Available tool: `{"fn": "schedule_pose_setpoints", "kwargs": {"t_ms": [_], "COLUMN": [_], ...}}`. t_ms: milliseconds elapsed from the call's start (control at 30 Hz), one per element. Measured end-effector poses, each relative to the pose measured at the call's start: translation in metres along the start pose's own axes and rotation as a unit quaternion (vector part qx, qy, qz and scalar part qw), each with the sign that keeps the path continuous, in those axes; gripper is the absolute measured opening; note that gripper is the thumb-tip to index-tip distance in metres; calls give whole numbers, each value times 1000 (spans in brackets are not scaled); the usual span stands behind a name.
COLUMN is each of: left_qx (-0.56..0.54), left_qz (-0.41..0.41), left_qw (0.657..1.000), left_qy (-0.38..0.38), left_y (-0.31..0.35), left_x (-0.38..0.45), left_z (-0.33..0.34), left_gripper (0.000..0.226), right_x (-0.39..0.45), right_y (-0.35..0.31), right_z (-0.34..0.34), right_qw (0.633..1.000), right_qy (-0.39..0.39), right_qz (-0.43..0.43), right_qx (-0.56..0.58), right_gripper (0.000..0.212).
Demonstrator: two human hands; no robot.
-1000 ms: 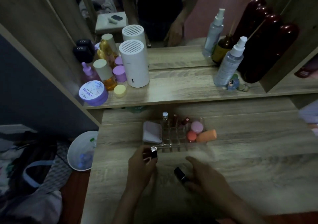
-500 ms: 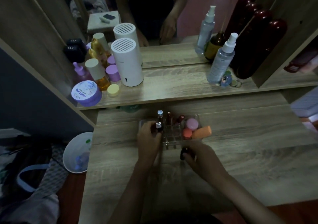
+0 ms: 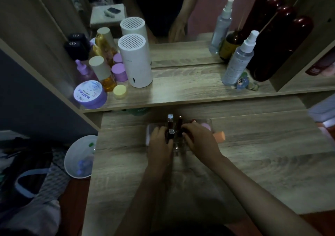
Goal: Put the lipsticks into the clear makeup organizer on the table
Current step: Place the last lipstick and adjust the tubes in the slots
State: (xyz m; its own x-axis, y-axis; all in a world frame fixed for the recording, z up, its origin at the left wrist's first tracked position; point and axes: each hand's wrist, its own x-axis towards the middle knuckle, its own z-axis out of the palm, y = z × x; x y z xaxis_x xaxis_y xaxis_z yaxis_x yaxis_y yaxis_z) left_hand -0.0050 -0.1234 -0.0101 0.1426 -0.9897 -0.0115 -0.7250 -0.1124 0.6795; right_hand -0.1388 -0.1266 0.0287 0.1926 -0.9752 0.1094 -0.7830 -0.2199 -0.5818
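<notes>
Your bare forearms run up from the bottom edge over the wood-grain laminate surface (image 3: 253, 163), matte with streaky grey-brown print. Your left hand (image 3: 159, 143) sits at the organizer's left side, fingers curled in a closed grip round a dark lipstick (image 3: 170, 135) with a square, faceted silver top; the tube stands upright, its base inside the organizer's near-left cells, exact cell not resolvable. Your right hand (image 3: 199, 139) is over the middle of the organizer, fingers bent down onto a dark object; too dim to tell what it holds or how tight. The clear makeup organizer (image 3: 176, 148) is see-through hard plastic with a grid of small square cells, mostly hidden under both hands, sitting on the surface near the back edge. Behind your fingers two more tubes stand upright in its back row: one with a round pale cap (image 3: 170, 117), one dark red (image 3: 180, 120). At its right, touching, an orange rounded sponge (image 3: 219, 136) and a pink round puff (image 3: 206, 126); at its left, a pale flat pad (image 3: 148, 134). Beyond, a raised shelf (image 3: 181, 90) of the same laminate carries a white ribbed-top cylinder (image 3: 135, 62), a purple round jar (image 3: 89, 94), an amber bottle (image 3: 107, 76), a clear spray bottle (image 3: 239, 60) and a glossy dark red capsule shape (image 3: 279, 49), against a mirror.
</notes>
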Motion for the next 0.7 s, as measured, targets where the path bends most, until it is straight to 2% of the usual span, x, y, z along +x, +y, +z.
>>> {"fn": "schedule_pose_setpoints", "kwargs": {"t_ms": [167,333,433,500,567,633,700], "left_qx": [8,-20,-45,-49,-34,-2,34], "left_qz": [5,10,38,79,119,150,173], "left_qw": [1000,1000,998,995,991,987,983], "left_qy": [-11,-15,1,33,60,64,45], "left_y": [1,4,6,11,18,28,36], "left_x": [1,1,0,2,7,12,18], "left_z": [-4,-8,-15,-21,-25,-27,-25], "left_gripper": [29,29,26,27,31,37,45], "right_x": [1,1,0,2,5,9,13], "right_y": [4,4,1,3,8,14,20], "right_z": [9,9,-3,-15,-25,-26,-22], "right_qw": [999,999,999,995,992,994,997], "right_qy": [-32,-25,33,95,123,101,48], "right_qz": [15,24,15,17,30,44,66], "right_qx": [-23,-12,3,12,27,30,16], "right_gripper": [22,29,25,15,16,26,33]}}
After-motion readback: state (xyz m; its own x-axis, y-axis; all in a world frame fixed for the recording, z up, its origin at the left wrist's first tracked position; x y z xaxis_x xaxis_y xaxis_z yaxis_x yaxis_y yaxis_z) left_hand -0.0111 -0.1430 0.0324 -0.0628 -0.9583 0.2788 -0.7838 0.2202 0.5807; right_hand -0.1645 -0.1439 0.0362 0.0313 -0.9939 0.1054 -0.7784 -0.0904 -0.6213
